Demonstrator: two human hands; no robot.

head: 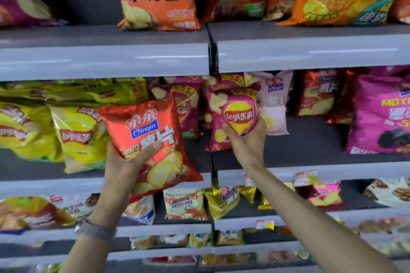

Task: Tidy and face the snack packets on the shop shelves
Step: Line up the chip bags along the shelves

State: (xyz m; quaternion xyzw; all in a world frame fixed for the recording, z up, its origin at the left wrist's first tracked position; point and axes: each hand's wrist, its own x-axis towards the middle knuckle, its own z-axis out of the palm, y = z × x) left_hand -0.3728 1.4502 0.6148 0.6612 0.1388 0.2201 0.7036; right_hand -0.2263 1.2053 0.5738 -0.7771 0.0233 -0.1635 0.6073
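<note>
Gripping red packet (146, 135), top leaning left, in left hand (126, 162); right hand (246, 142) fingers (261, 124) wrap upright pink packet (238, 115).

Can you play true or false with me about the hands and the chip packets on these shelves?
1. The left hand holds a red Qinqin packet. True.
2. The right hand is empty. False: it grips a pink Lay's packet.
3. The watch is on the right wrist. False: it is on the left wrist.
4. Yellow Lay's packets sit on the shelf to the left of the red packet. True.
</note>
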